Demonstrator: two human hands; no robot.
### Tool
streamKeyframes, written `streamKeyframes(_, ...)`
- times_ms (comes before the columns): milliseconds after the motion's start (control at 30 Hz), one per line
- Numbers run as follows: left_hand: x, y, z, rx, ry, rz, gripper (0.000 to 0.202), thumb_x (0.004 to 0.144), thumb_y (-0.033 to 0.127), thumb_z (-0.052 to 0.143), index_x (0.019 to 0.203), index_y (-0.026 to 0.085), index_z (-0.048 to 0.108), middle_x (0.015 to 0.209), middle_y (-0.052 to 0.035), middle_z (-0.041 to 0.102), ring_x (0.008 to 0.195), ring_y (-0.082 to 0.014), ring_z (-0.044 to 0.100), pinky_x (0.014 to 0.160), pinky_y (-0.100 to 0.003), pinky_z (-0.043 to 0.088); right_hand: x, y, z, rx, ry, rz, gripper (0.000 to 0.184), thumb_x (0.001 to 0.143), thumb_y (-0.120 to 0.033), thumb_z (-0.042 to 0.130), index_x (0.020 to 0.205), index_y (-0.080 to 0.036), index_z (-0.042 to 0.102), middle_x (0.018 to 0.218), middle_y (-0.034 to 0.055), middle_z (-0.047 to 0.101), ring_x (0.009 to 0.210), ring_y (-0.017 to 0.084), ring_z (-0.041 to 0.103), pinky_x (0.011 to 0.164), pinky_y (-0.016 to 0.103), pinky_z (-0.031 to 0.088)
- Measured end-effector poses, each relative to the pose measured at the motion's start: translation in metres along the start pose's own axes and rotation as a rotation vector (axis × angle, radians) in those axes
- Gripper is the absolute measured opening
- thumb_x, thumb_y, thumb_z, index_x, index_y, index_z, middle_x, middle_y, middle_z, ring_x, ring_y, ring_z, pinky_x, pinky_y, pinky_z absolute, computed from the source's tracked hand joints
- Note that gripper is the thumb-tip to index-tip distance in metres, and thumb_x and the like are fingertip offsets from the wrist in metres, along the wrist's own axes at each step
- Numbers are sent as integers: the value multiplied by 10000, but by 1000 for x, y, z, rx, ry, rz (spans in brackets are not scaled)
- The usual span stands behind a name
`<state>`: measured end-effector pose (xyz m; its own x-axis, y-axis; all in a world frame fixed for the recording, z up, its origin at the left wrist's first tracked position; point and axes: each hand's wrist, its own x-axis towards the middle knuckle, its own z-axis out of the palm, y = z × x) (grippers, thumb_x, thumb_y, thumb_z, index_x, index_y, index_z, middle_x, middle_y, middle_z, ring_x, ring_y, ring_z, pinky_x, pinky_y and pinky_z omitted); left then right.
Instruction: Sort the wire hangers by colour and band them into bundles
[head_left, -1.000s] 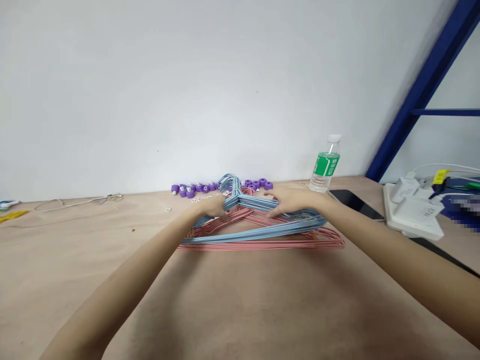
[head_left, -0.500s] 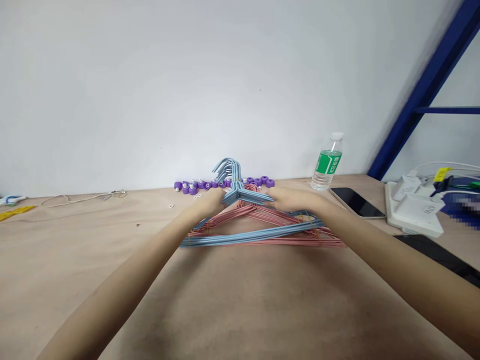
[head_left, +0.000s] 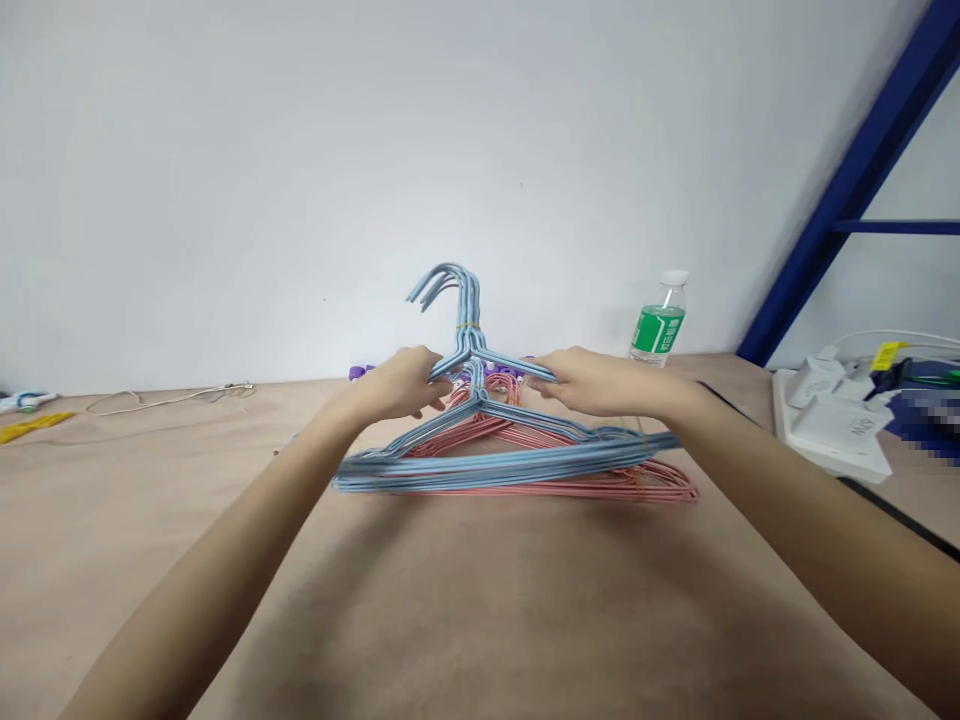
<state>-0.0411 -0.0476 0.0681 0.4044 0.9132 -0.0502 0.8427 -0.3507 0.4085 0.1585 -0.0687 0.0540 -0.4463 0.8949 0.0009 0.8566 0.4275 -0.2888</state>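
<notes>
A bundle of blue clothes hangers [head_left: 468, 300], tied at the neck with a yellowish band, is held upright between my hands. My left hand [head_left: 397, 385] is closed round its left shoulder. On the right shoulder, my right hand [head_left: 581, 380] grips the same bundle. Just behind and below it more blue hangers [head_left: 517, 413] show, their hooks partly covered. Pink hangers [head_left: 660, 484] lie on the brown table covering [head_left: 480, 620], largely overlapped by the blue ones. Small purple pieces [head_left: 357, 371] peek out behind the hangers and my hands.
A water bottle [head_left: 658, 330] with a green label stands by the wall. Right of my forearm are a white power strip [head_left: 784, 415] with chargers [head_left: 844, 420] and a blue metal frame [head_left: 832, 210]. At far left lie a yellow item [head_left: 36, 427] and a thin cord [head_left: 142, 402].
Both hands have risen with the held blue bundle; its hooks now stand higher against the wall. Blue hangers behind it have come into view, and more purple pieces are covered.
</notes>
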Motion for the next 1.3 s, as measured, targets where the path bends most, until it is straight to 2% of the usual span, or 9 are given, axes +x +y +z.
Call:
streamKeyframes(167,-51,19,3,-553,-205,66,304,683,450,596,605,163,533,473,35,476,378,-56,391,360,-158,282,-43,-19,23,-191,247,-155,234,812,-151,398,968,-203,563,810,36,612,659,159,564,547,252,429)
streamKeyframes(267,-81,13,29,-765,-158,-106,296,647,462,610,665,184,513,390,98,302,333,-39,206,340,-172,152,-70,-15,58,-385,704,-271,313,782,-108,399,1077,-144,497,1023,123,553,944,238,510,749,364,441)
streamKeyframes(400,-109,7,54,-673,14,-267,300,699,479,526,650,183,512,364,95,250,351,-56,181,385,-213,125,-94,0,93,-513,985,-140,106,815,-172,422,756,-146,506,741,93,489,720,210,463,630,334,426)
streamKeyframes(567,-112,12,61,-599,143,-253,255,706,429,507,785,190,549,390,97,259,376,-77,228,408,-213,173,-100,6,100,-573,982,-86,233,841,-197,444,619,-168,507,645,70,499,640,187,445,590,298,386)
streamKeyframes(700,-104,1,64,-681,127,-265,294,692,461,534,602,191,465,393,92,236,364,-58,178,389,-206,106,-97,11,100,-484,902,-108,231,841,-137,409,663,-186,548,595,33,565,574,146,509,572,259,385)
streamKeyframes(833,-101,-14,64,-797,56,-246,422,672,477,563,466,194,328,415,87,200,367,-39,138,367,-192,63,-93,28,97,-46,782,155,172,809,-253,361,779,-205,523,530,20,550,451,136,503,462,259,364)
streamKeyframes(967,-99,-22,58,-910,19,-286,425,608,509,632,500,193,370,403,100,191,359,-26,110,337,-159,50,-87,50,77,531,946,362,199,766,-356,383,903,-214,407,474,-46,411,382,139,422,400,272,364)
streamKeyframes(1100,-97,-23,47,-1091,69,-335,436,560,457,703,485,181,373,383,107,187,335,-4,99,307,-132,50,-87,48,66,805,859,175,236,769,-462,428,810,-231,400,423,-104,251,331,95,294,351,235,335)
streamKeyframes(1300,-77,9,23,-1441,460,-258,409,830,209,466,448,160,329,372,91,202,282,-2,127,261,-114,116,-93,-22,89,431,437,-291,164,861,-252,384,994,-223,475,582,-35,552,458,96,489,404,202,338)
